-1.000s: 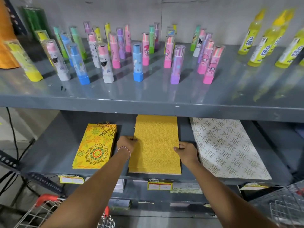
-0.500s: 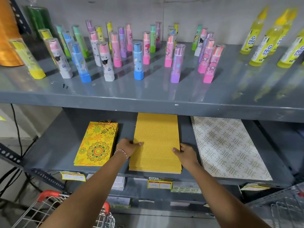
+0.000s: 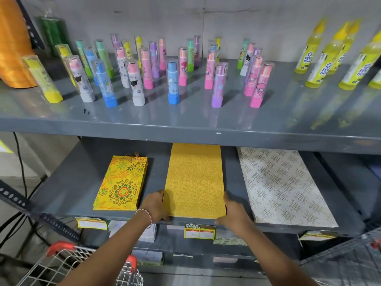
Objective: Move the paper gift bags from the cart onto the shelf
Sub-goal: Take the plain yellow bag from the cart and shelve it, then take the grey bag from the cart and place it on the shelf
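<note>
A flat stack of mustard-yellow patterned gift bags lies in the middle of the grey lower shelf. My left hand grips its left front edge and my right hand grips its right front corner. A yellow floral gift bag lies flat to the left. A white bag with a gold knot pattern lies flat to the right. The wire cart with red handles stands at the bottom left; its inside is mostly out of view.
The upper shelf overhangs the bags and carries several upright glue sticks, yellow gum bottles and an orange spool. Price labels hang on the lower shelf's front edge. Another wire basket sits at the bottom right.
Both hands slid back along the sides of the mustard stack toward its front edge. The stack stays in place on the shelf.
</note>
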`<state>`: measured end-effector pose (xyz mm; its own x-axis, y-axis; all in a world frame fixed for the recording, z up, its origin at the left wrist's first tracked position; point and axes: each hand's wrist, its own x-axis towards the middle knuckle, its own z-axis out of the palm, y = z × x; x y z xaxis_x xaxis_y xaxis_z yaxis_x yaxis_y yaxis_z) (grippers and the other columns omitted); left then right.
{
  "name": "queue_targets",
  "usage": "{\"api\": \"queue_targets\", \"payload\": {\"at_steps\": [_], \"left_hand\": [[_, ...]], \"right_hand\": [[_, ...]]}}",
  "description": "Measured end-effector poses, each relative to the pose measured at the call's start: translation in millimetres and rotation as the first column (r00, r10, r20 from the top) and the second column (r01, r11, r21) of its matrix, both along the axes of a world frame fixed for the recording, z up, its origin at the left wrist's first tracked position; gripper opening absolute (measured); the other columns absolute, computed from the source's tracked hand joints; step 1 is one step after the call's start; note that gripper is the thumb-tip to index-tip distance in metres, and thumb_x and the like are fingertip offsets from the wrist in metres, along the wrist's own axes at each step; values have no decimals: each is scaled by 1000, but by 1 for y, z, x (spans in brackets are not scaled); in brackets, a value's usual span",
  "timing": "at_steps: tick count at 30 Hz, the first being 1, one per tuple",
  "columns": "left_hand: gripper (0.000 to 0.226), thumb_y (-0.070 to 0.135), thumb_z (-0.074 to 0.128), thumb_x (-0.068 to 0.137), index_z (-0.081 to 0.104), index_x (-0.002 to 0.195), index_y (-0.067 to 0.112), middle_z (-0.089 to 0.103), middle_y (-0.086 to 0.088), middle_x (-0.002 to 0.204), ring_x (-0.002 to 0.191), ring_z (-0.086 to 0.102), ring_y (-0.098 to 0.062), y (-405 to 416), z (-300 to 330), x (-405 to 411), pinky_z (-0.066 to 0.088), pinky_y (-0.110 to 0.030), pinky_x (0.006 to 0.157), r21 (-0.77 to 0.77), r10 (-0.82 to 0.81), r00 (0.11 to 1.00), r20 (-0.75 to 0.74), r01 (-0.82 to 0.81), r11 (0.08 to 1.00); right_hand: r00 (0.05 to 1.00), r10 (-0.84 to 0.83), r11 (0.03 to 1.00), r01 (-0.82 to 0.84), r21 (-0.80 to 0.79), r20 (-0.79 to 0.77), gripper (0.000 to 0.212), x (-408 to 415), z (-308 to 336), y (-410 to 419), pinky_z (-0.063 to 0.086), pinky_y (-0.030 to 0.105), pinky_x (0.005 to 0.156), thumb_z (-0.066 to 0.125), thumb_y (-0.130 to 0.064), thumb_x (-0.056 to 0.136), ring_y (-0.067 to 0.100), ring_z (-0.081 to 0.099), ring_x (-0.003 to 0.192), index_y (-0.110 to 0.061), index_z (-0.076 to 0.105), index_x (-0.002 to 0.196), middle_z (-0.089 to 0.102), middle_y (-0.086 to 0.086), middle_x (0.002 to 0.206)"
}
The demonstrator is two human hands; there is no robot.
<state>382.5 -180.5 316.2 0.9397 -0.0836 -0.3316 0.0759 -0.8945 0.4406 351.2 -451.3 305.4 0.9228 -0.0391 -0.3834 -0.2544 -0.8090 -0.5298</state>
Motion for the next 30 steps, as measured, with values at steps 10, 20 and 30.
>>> {"api": "queue_targets", "payload": {"at_steps": [10, 20, 30], "left_hand": [[54, 26, 75, 70, 59, 120, 11, 68, -10, 116, 109, 63, -30, -5, 2, -17, 53, -34, 90, 37, 86, 995, 51, -88, 995], [46, -2, 69, 81, 56, 125, 1, 69, -9, 109, 101, 62, -21, 65, -24, -228, 50, -31, 88, -751, 882, 369, -294, -660, 26], [25, 35, 48, 93, 47, 95, 10, 48, -13, 109, 76, 48, -27, 133, -124, -392, 40, -35, 65, -291, 300, -154, -941, -78, -953]], "right_hand": [[997, 3, 995, -9, 96, 72, 94, -10, -4, -6, 55, 31, 81, 83, -24, 67, 23, 66, 97, -19, 28, 143, 70, 5, 108], [776, 274, 855, -467, 224, 569, 77, -41, 43, 95, 39, 26, 100, 84, -9, 67, 32, 50, 125, -10, 49, 136, 54, 14, 137], [357, 897, 288, -920, 267, 260, 31, -123, -10, 356, 48, 18, 87, 69, -9, 83, -5, 62, 98, -32, 65, 103, 71, -3, 105]]}}
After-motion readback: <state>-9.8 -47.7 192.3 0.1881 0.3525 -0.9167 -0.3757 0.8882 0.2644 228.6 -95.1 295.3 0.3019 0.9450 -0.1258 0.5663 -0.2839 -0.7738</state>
